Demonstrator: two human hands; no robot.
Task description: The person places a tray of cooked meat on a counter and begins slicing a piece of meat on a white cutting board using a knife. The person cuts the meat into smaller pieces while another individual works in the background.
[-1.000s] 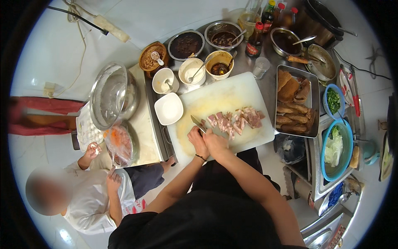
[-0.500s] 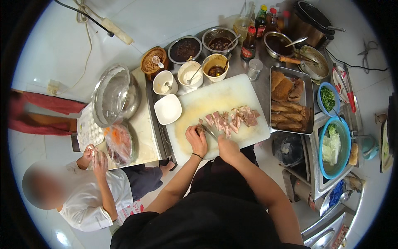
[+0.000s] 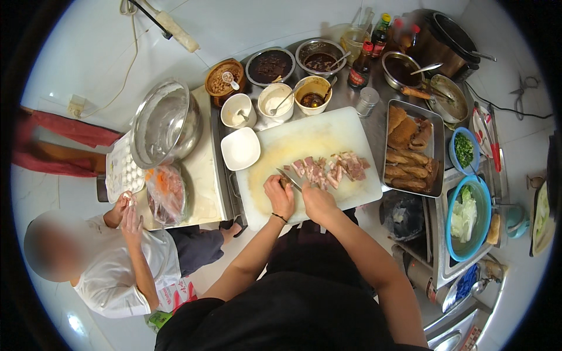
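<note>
On the white cutting board (image 3: 275,140) in front of me, my left hand (image 3: 281,198) is closed on a small brown piece of meat (image 3: 285,182), fingers curled. My right hand (image 3: 319,202) grips a knife (image 3: 291,178) whose blade lies right beside the left fingertips, at that piece. Its handle is hidden inside my fist. Cut pieces of pink and pale meat (image 3: 314,171) lie just beyond the knife, and another heap of cut meat (image 3: 349,166) sits to their right.
A white square bowl (image 3: 240,149) stands at the board's left, with sauce bowls (image 3: 270,63) behind. At right are a metal tray (image 3: 440,149) of brown cooked meat and a blue basin (image 3: 487,213) of lettuce. At left, a person (image 3: 132,272) handles something small and pale near a steel bowl (image 3: 190,126).
The knife and my right hand have moved slightly away and to the left over the board. My left hand stays on the meat piece. The whole view has shifted a little.
</note>
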